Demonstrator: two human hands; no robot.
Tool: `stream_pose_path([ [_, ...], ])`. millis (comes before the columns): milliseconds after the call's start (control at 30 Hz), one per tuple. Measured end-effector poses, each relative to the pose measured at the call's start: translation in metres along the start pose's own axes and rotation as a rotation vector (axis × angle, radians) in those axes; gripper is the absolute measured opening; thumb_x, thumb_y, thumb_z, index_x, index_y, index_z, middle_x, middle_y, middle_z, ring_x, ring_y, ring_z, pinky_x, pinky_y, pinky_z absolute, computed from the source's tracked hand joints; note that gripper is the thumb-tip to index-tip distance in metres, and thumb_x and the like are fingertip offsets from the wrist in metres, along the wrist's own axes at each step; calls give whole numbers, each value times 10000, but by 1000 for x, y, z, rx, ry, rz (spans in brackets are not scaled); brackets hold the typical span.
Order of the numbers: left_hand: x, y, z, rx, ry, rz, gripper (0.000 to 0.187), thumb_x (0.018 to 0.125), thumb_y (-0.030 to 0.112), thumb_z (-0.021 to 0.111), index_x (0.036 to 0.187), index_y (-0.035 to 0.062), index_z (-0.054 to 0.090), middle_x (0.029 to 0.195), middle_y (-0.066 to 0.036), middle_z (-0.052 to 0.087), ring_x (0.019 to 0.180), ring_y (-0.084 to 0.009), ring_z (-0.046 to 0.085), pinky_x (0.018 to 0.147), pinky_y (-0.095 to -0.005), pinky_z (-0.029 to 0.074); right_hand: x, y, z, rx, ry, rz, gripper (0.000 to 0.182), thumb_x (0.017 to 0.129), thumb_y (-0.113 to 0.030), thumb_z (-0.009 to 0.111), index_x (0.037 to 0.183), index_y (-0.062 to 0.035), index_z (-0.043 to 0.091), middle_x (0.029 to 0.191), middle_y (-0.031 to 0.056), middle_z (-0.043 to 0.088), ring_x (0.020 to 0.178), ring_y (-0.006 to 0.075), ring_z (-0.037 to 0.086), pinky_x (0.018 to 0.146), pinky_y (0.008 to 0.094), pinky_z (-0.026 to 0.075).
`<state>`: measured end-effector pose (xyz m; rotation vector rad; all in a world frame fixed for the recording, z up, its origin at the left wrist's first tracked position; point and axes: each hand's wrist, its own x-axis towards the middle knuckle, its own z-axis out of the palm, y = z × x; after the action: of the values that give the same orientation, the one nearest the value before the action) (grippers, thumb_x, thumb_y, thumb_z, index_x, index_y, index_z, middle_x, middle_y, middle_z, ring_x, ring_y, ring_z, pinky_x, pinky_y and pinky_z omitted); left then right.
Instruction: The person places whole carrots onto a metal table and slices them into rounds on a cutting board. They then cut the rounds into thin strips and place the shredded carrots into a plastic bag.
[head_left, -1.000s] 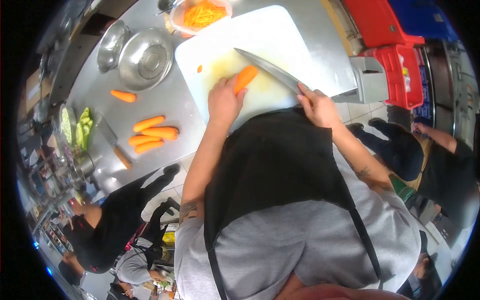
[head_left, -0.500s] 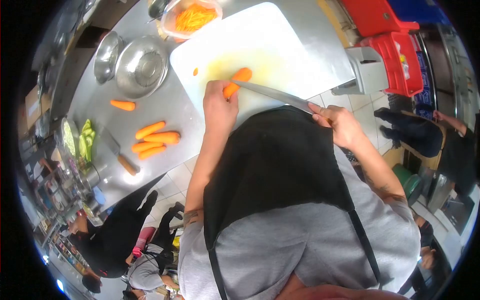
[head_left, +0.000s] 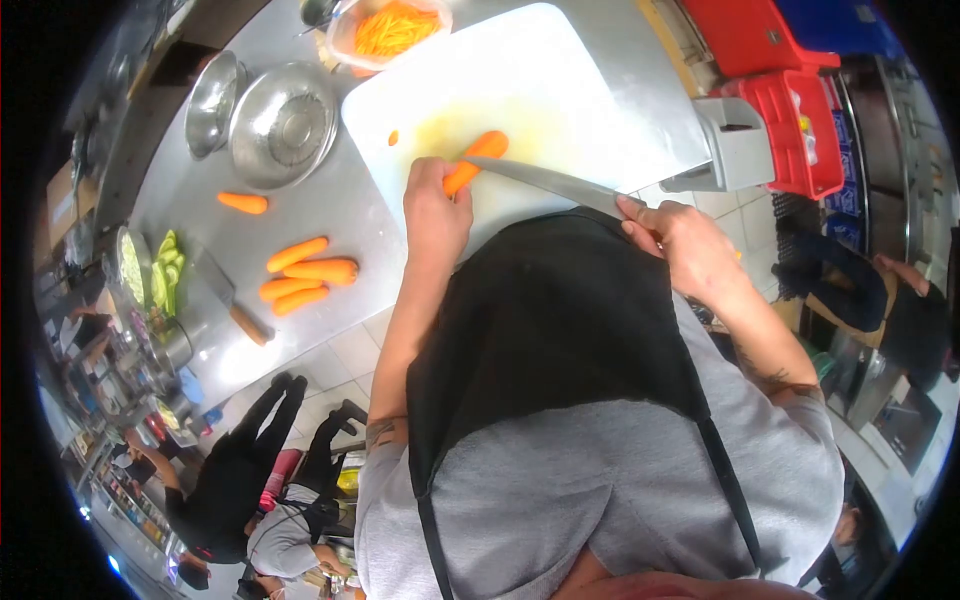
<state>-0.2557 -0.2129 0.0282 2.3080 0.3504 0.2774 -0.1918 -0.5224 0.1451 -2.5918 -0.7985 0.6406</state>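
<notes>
On the white cutting board (head_left: 540, 80), my left hand (head_left: 438, 200) has its fingers closed around the lower end of a carrot (head_left: 487, 146). My right hand (head_left: 680, 240) grips the handle of a large knife (head_left: 550, 182). The blade's tip end lies against the carrot, close to my left fingertips. A small orange carrot piece (head_left: 393, 138) rests on the board to the left. Several whole carrots (head_left: 320, 271) lie in a group on the steel table, and a single carrot (head_left: 243, 203) is farther up.
Two metal bowls (head_left: 284, 125) and a container of carrot strips (head_left: 397, 32) stand beyond. A second knife (head_left: 247, 325) lies near green vegetable pieces (head_left: 167, 272) at the left. Red crates (head_left: 795, 130) are on the right. Other people stand at lower left and far right.
Both hands, the carrot and the knife stay nearly in place, with the right hand shifted very slightly. The view has moved a little, and people in the background have changed position.
</notes>
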Motion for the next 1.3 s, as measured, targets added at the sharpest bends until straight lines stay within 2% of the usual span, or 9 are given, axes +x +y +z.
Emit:
stream_pose_path([
  [233,3,-1,1,-6,-6,22,251,782,-82,732,994,-25,610,1024,-217,623,961,-436,628,838,-484,524,10,-9,-9,-42,-19,5,327,1023,-274,632,1243,-62,748,838,262,714,808,439,713,756,514,573],
  [467,0,1,4,9,-26,39,272,779,-97,728,1017,-28,617,1058,-208,642,1006,-426,632,871,-480,530,20,-11,-13,-57,-41,36,323,1018,-261,635,1237,-54,753,799,254,710,756,436,710,739,501,578],
  [833,4,2,8,5,-27,41,268,793,-46,753,1034,-30,638,1064,-219,656,982,-439,659,866,-469,537,2,-10,-29,-31,-54,88,306,1000,-225,677,1243,-59,760,788,235,713,739,411,718,724,477,581],
  [1300,6,8,7,22,-51,62,265,789,-47,749,1028,-35,635,1062,-232,650,974,-450,656,856,-475,536,15,-13,-20,-103,-37,30,338,1023,-256,635,1269,-50,744,781,254,706,745,405,722,727,477,585],
])
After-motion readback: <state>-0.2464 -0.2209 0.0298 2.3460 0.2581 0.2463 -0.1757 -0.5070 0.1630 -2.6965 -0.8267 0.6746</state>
